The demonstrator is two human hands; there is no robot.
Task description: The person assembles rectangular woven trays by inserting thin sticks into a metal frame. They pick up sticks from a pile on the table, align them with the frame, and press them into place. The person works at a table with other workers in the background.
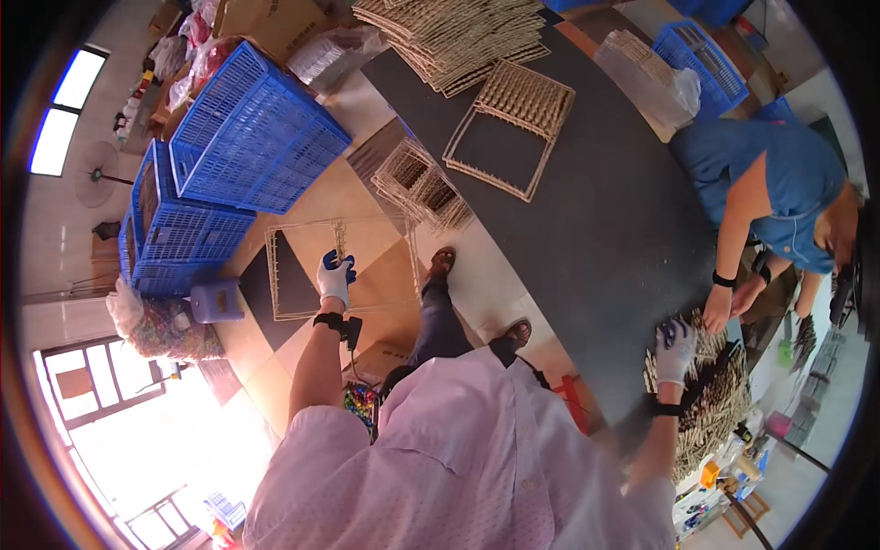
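My left hand (335,278), in a white glove with blue fingertips, is closed on a thin beige rectangular frame (273,275). The frame hangs over the tiled floor, with a short row of beige pieces (339,240) just beyond my fingers. Far to the right, my right hand (676,353), also gloved, rests on a pile of small beige stick-like pieces (710,412) at the table's edge. Its fingers are stretched out and slightly apart; the palm side is hidden. Another person's hands (718,307) reach to the same pile.
On the dark table (587,238) lie a partly filled frame (522,101) and a stack of beige panels (449,37). More frames (422,188) are stacked beside the table. Blue crates (261,137) stand at left. A co-worker (770,174) leans in from the right.
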